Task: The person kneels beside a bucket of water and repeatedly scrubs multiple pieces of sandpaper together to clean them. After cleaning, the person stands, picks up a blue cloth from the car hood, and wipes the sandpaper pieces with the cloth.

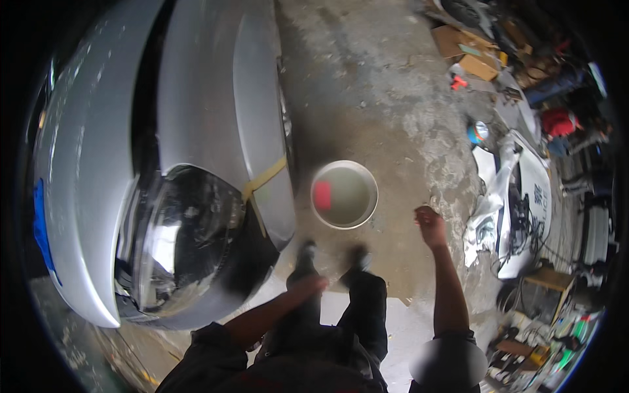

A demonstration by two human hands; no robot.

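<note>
Head view: bucket (376, 195) stands beside the car (203, 78), perhaps for easy reach; right hand (429, 221), loosely curled, looks empty; blurred left hand's (313, 284) grip can't be made out.

The person wears a dark, near-black cloth top (295, 376), its left sleeve (204, 357) and right sleeve (462, 336) ending in loose, bunched edges near the elbows, leaving the forearms (451, 295), left hand (311, 286) and right hand (429, 223) bare. Below come long, dark cloth trousers (367, 308) and dark shoes (360, 257), blurred in detail. A pale, hazy patch obscures part of the right sleeve.
</note>
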